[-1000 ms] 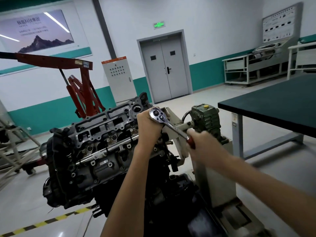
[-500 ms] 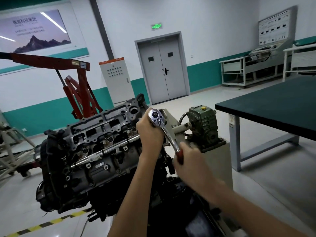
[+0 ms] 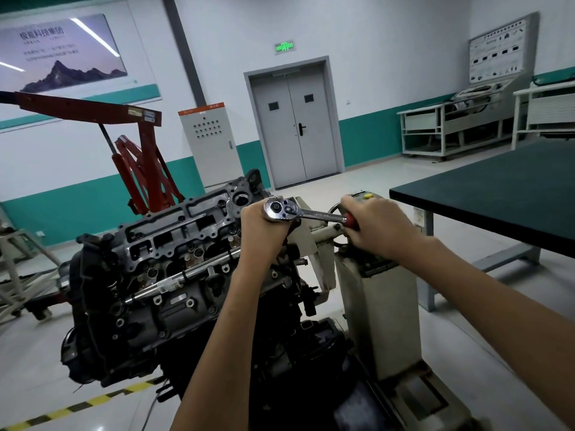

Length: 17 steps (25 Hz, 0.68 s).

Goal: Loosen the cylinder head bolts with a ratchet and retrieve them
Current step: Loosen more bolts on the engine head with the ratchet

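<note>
Two forearms are reaching up from the bottom edge. At frame centre the left hand point(image 3: 264, 231) is clenching around the ratchet point(image 3: 298, 212) just under its chrome head, while the right hand point(image 3: 378, 227) is gripping its red handle, right of centre. The ratchet is lying nearly level over the right end of the cylinder head point(image 3: 174, 241), which is sitting tilted at centre left beside a grey stand point(image 3: 378, 306). A dark worktop point(image 3: 497, 194) is standing at right, a red hoist point(image 3: 140, 157) at upper left, a grey door point(image 3: 295, 129) farthest back.
</note>
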Tool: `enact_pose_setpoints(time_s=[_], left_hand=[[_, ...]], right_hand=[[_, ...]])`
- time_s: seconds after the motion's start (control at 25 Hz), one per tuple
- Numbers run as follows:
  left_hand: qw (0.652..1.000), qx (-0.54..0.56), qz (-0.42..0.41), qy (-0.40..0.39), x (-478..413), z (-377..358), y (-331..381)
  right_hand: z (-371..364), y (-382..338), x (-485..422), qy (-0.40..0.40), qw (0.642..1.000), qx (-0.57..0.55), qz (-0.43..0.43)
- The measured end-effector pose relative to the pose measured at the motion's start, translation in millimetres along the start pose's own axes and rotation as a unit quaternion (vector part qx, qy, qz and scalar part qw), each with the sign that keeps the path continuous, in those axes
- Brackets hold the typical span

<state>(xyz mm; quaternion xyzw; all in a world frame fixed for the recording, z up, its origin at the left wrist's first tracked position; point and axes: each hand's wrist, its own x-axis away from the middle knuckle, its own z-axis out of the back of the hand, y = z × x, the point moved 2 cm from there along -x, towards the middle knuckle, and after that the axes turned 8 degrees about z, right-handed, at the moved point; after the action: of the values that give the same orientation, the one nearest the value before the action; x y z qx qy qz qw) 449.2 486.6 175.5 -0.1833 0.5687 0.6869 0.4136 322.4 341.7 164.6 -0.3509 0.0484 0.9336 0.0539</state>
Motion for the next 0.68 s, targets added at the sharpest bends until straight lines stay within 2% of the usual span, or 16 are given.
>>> enact_pose_setpoints(time_s=[0.16, 0.24, 0.36, 0.48, 0.6, 0.68], left_hand=[[0.998, 0.050, -0.006, 0.049, 13, -4, 1], [0.993, 0.088, 0.016, 0.070, 14, -12, 0], [0.990, 0.113, 0.040, 0.074, 8, -12, -3], [0.999, 0.035, 0.014, 0.033, 2, -3, -5], [1.000, 0.003, 0.002, -0.025, -3, 5, -4], [0.999, -0.013, 0.004, -0.043, -4, 8, -2]], right_hand=[[-29, -49, 43, 0.017, 0.979, -0.182, -0.086], [-43, -85, 52, 0.047, 0.965, -0.224, -0.130], [-52, -115, 54, 0.060, 0.936, -0.315, -0.146], [-39, -75, 50, 0.010, 0.961, -0.260, -0.092], [-9, -15, 16, -0.019, 0.997, -0.073, -0.007], [5, 1, -5, -0.012, 1.000, 0.003, 0.022]])
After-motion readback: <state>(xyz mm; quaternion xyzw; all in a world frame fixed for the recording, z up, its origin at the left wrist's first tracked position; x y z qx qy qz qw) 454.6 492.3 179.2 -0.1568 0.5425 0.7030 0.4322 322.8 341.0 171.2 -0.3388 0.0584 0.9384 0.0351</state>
